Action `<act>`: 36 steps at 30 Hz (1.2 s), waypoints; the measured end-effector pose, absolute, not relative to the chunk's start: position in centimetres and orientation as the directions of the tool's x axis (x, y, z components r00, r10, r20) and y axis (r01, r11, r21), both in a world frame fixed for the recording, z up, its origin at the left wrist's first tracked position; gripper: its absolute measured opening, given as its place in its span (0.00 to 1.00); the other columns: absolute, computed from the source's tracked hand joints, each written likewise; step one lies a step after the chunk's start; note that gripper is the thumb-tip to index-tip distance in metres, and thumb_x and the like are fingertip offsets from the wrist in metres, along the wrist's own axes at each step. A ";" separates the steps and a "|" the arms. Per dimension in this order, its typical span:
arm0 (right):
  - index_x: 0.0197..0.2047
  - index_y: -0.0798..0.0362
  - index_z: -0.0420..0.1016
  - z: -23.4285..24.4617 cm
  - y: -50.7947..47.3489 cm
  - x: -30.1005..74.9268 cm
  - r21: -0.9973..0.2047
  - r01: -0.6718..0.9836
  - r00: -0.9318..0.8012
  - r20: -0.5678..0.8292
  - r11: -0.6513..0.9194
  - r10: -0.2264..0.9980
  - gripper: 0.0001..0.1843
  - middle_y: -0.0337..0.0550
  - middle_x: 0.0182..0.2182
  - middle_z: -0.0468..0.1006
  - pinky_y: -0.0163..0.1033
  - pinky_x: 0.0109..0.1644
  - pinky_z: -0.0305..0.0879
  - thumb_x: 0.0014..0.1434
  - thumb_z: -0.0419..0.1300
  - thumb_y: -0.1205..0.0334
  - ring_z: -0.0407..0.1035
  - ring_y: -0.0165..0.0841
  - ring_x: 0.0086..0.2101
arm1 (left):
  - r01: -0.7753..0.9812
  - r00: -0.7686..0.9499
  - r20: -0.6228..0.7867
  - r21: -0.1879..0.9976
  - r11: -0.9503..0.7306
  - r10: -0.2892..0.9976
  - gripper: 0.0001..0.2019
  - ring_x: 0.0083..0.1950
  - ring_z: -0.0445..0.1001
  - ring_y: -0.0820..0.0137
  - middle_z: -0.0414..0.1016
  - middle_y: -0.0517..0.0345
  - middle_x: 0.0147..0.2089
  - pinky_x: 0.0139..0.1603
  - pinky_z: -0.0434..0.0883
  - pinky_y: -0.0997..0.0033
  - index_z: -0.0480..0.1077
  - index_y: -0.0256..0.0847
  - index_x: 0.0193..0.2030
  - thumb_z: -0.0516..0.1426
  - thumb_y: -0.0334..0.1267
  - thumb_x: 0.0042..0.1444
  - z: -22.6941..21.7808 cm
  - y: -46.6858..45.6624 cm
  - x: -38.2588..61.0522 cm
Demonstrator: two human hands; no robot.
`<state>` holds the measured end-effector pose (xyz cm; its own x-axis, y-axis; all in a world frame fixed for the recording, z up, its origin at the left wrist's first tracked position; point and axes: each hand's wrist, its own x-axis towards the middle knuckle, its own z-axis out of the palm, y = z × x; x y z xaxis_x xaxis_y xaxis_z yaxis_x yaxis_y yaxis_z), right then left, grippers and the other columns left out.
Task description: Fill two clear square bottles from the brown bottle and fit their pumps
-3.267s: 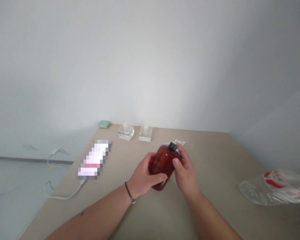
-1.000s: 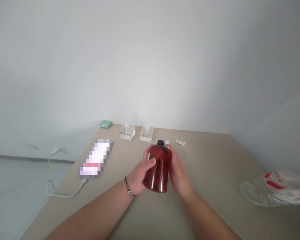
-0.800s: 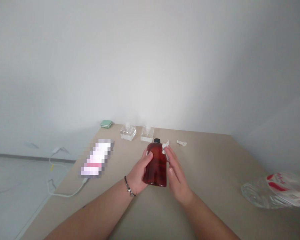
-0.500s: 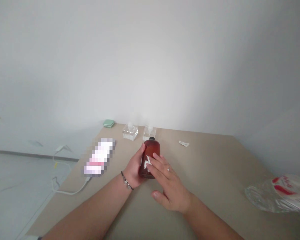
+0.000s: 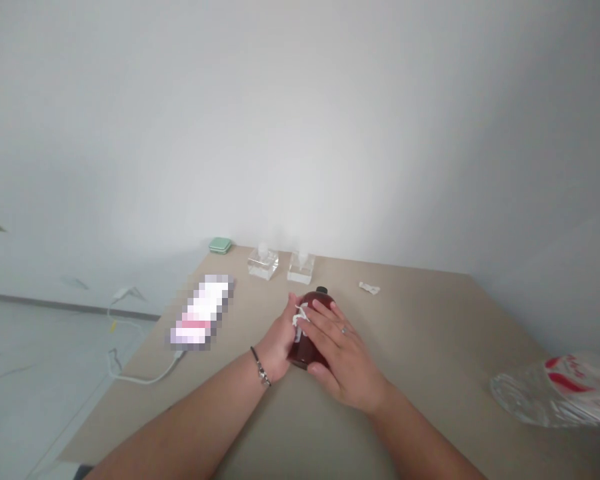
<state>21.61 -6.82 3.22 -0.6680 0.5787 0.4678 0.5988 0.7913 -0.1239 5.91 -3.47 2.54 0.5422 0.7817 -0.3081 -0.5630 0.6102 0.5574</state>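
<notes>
**Two hands close over an amber bottle, a white scrap at the fingertips**

The amber bottle (image 5: 306,355) lies tilted just above the table (image 5: 420,420) or on it, which is hard to tell, with its black cap (image 5: 322,291) pointing away. The left hand (image 5: 279,338) wraps its near side, fingers partly hidden. The right hand (image 5: 344,360) rests across it, its fingers (image 5: 325,319) flat and together, not clamped. A white scrap (image 5: 300,315) sits on the bottle by the fingertips. Two clear acrylic blocks (image 5: 263,265) stand beyond, near a green case (image 5: 221,246).
</notes>
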 end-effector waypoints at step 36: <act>0.75 0.48 0.34 3.0 -7.2 22.2 -0.297 0.590 -0.559 0.521 0.751 0.645 0.36 0.47 0.74 0.41 0.59 0.71 0.45 0.70 0.41 0.46 0.41 0.46 0.71 | -0.612 0.696 -0.223 0.315 0.726 0.683 0.24 0.39 0.81 0.64 0.82 0.48 0.40 0.47 0.73 0.67 0.74 0.34 0.50 0.48 0.53 0.67 3.8 -3.2 5.1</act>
<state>22.17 -7.23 3.05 -0.5587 0.6453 0.5210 0.5904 0.7507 -0.2966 5.14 -3.18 3.77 0.6958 0.6828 -0.2228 -0.6115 0.7258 0.3149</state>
